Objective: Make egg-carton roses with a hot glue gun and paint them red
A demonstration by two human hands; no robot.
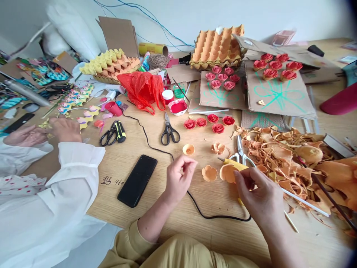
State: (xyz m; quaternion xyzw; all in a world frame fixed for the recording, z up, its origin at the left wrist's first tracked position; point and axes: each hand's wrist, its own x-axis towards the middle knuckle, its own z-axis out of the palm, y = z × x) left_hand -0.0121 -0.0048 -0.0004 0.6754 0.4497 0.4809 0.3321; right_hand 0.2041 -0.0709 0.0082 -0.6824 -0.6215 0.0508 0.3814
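My left hand [181, 175] is raised over the table with thumb and forefinger pinched together; anything between them is too small to make out. My right hand [258, 188] pinches the edge of an orange petal piece [228, 173]. Just behind it lies a yellow glue gun [235, 162], its black cord [206, 215] curving across the table. An orange cup piece [188, 149] stands beyond my left hand. Between the hands are a flat flower-shaped piece [209, 173] and, farther back, an orange petalled cup [218, 148]. White-handled scissors [242, 152] touch the scrap pile.
Orange scraps [281, 156] heap at the right. Red paper roses [218, 128] sit farther back, near cardboard sheets [276, 93]. A black phone [137, 180] and black scissors [169, 130] lie left of centre. At the far left, another person's hands [65, 129] work over painted pieces.
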